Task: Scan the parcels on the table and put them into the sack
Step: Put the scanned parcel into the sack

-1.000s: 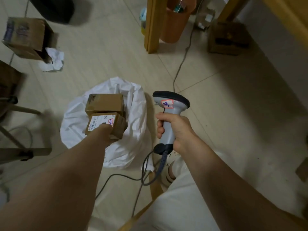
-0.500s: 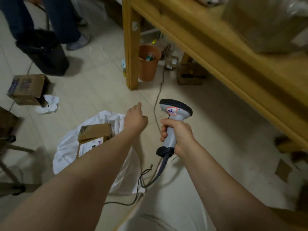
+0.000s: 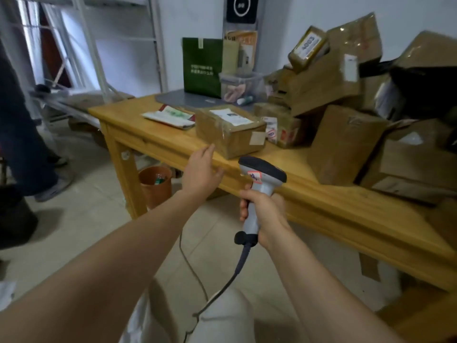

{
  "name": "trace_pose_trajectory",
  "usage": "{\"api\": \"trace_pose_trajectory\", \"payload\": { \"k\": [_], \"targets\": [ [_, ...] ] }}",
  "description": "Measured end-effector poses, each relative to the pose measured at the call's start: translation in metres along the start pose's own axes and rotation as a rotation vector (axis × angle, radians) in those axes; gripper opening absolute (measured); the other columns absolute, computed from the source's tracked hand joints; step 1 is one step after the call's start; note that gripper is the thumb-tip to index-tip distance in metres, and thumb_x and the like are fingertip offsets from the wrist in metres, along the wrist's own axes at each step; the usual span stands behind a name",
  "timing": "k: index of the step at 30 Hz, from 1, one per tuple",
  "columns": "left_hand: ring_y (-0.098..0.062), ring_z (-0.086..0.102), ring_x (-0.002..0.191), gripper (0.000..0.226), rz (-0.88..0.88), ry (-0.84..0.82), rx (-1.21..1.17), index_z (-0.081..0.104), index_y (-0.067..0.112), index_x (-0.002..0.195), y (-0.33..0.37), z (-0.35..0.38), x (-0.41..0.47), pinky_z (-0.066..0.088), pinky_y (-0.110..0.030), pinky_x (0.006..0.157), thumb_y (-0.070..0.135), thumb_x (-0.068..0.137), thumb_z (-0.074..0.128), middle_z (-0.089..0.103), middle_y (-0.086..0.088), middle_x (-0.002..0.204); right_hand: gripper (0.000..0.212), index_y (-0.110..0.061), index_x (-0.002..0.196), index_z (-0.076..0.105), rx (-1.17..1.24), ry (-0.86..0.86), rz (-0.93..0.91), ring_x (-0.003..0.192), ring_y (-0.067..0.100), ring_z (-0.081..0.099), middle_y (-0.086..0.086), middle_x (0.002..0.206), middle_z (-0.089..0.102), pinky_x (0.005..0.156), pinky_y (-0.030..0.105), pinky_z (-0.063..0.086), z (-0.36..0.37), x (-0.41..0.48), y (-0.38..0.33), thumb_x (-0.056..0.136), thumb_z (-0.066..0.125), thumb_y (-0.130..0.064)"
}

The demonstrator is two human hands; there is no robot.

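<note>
Taped cardboard parcel [image 3: 230, 131], white label up, flat near table [image 3: 158, 134] front edge; brown parcels [image 3: 346, 142] heaped right; grey scanner [image 3: 262, 173] upright, corded.

The left hand [image 3: 201, 173] and right hand [image 3: 264, 214] are bare, as are both forearms [image 3: 111, 263]; off-white trousers [image 3: 222, 315] show at six o'clock.

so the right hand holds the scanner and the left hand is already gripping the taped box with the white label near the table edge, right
Not quite. The head view shows the left hand open, fingers straight, held out toward the taped box near the table edge, not gripping it. The right hand does hold the scanner.
</note>
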State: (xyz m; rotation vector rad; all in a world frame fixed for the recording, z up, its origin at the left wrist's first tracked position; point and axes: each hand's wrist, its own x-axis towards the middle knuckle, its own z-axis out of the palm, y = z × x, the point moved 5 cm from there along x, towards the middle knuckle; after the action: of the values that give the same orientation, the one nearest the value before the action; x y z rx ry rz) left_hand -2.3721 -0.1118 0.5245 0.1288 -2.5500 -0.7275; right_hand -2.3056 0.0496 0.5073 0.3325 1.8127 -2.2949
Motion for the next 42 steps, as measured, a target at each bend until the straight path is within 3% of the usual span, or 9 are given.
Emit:
{"api": "trace_pose_trajectory", "payload": {
  "k": [5, 9, 16, 22, 27, 30, 34, 39, 42],
  "targets": [
    [-0.030, 0.027, 0.141, 0.066, -0.176, 0.042, -0.129, 0.024, 0.020, 0.152, 0.031, 0.000, 0.054, 0.028, -0.039, 0.112, 0.037, 0.096, 0.054, 0.029, -0.015, 0.153, 0.013, -0.008, 0.093, 0.061, 0.046, -0.002, -0.029, 0.038, 0.013, 0.045, 0.004, 0.054, 0.052, 0.041, 0.022, 0.041, -0.012, 0.016, -0.030, 0.083, 0.064, 0.000],
    [-0.028, 0.006, 0.148, 0.078, -0.022, -0.138, 0.153, 0.012, 0.029, 0.154, 0.044, 0.022, 0.095, 0.019, -0.047, 0.118, 0.036, 0.092, 0.061, 0.006, -0.006, 0.162, 0.016, -0.009, 0.097, 0.062, 0.058, -0.002, -0.036, 0.040, 0.012, 0.047, 0.004, 0.057, 0.053, 0.041, 0.021, 0.042, -0.021, 0.033, -0.040, 0.083, 0.064, -0.002],
    [-0.024, 0.042, 0.127, 0.043, 0.159, -0.150, 0.397, 0.053, 0.021, 0.135, 0.053, 0.021, 0.108, 0.044, -0.039, 0.099, 0.024, 0.093, 0.060, 0.055, -0.004, 0.134, 0.016, -0.010, 0.097, 0.062, 0.065, 0.023, -0.016, 0.043, 0.013, 0.048, 0.004, 0.057, 0.054, 0.042, 0.022, 0.043, -0.034, 0.049, -0.043, 0.083, 0.065, -0.002],
    [-0.023, 0.051, 0.124, 0.042, 0.063, -0.039, -0.154, 0.052, 0.021, 0.137, 0.074, -0.007, 0.105, 0.045, -0.041, 0.101, 0.030, 0.096, 0.052, 0.055, -0.007, 0.137, 0.017, -0.009, 0.098, 0.062, 0.092, 0.037, -0.022, 0.043, 0.012, 0.048, 0.004, 0.057, 0.055, 0.042, 0.022, 0.043, -0.036, 0.053, -0.041, 0.083, 0.066, -0.002],
    [-0.039, 0.003, 0.146, 0.060, -0.093, -0.454, 0.394, 0.025, 0.046, 0.147, 0.028, -0.006, 0.126, 0.006, -0.062, 0.115, 0.061, 0.091, 0.044, 0.011, -0.011, 0.160, 0.009, -0.009, 0.086, 0.062, 0.097, 0.044, -0.046, 0.045, 0.014, 0.050, 0.005, 0.057, 0.056, 0.044, 0.024, 0.044, -0.038, 0.052, -0.041, 0.083, 0.065, -0.002],
    [-0.041, 0.018, 0.141, 0.065, -0.030, -0.440, 0.565, 0.027, 0.045, 0.146, 0.028, -0.004, 0.121, 0.016, -0.061, 0.113, 0.073, 0.088, 0.033, 0.023, -0.014, 0.155, 0.008, -0.008, 0.089, 0.063, 0.114, 0.048, -0.053, 0.046, 0.015, 0.051, 0.006, 0.058, 0.058, 0.046, 0.025, 0.045, -0.036, 0.054, -0.045, 0.084, 0.066, -0.003],
    [-0.030, 0.047, 0.123, 0.069, 0.093, -0.208, 0.671, 0.060, 0.026, 0.126, 0.058, -0.022, 0.122, 0.019, -0.053, 0.109, 0.070, 0.092, 0.019, 0.056, -0.012, 0.128, 0.015, -0.008, 0.098, 0.063, 0.154, 0.091, -0.099, 0.053, 0.016, 0.059, 0.008, 0.066, 0.066, 0.053, 0.028, 0.052, -0.031, 0.062, -0.049, 0.085, 0.070, -0.010],
    [-0.028, 0.035, 0.133, 0.046, -0.043, -0.369, 0.238, 0.048, 0.027, 0.138, 0.036, -0.009, 0.120, 0.032, -0.046, 0.106, 0.047, 0.098, 0.043, 0.037, -0.011, 0.148, 0.017, -0.016, 0.095, 0.063, 0.183, 0.167, -0.177, 0.074, 0.016, 0.067, 0.005, 0.084, 0.071, 0.074, 0.032, 0.057, -0.027, 0.066, -0.048, 0.082, 0.074, -0.016],
    [-0.020, 0.054, 0.102, 0.031, -0.088, -0.314, 0.030, 0.065, 0.018, 0.108, 0.037, -0.007, 0.121, 0.043, -0.034, 0.079, 0.043, 0.094, 0.054, 0.061, -0.001, 0.108, 0.021, -0.028, 0.086, 0.057, 0.184, 0.185, -0.195, 0.084, 0.012, 0.064, -0.002, 0.095, 0.067, 0.070, 0.027, 0.050, -0.028, 0.067, -0.053, 0.080, 0.076, -0.022]
  ]
}}
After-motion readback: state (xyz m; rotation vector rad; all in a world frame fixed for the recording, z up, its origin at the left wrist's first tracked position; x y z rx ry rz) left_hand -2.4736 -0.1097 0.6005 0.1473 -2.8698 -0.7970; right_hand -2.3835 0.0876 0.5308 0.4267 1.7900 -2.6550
